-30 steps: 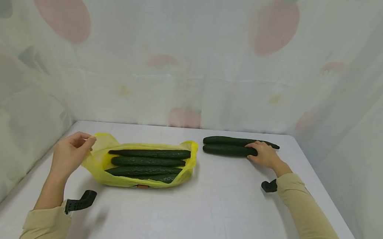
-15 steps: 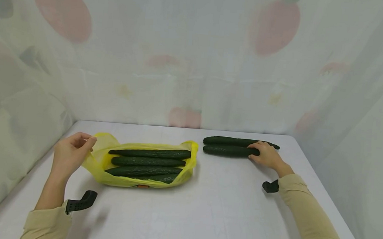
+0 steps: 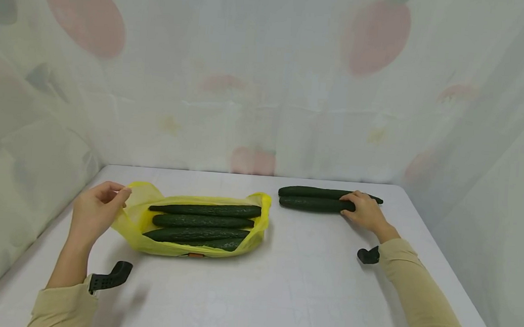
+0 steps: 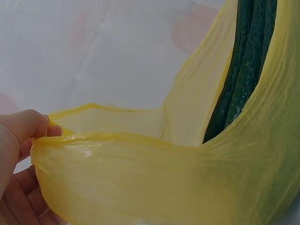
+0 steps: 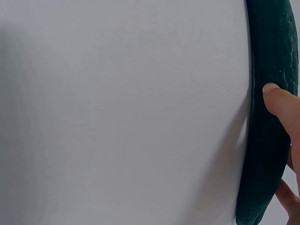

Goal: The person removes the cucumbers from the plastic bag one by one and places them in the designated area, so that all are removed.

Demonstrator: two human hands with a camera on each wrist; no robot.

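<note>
The right hand (image 3: 364,211) grips the nearer of 2 cucumbers (image 3: 316,204) near the bench's (image 3: 290,287) far edge, bare bench in front. The left hand (image 3: 94,210) pinches the yellow bag's (image 3: 139,221) rim; inside lie seemingly 4 bagged cucumbers (image 3: 200,222).

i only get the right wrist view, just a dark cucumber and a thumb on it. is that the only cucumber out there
Observer: No. The right hand grips the nearer cucumber of a pair; a second cucumber lies right behind it on the table.
Operator: any others
Observer: Yes, four cucumbers lie side by side in a yellow plastic bag at the table's left.
Operator: what's the left hand doing
Observer: The left hand pinches the bag's edge, holding its mouth open.
</note>
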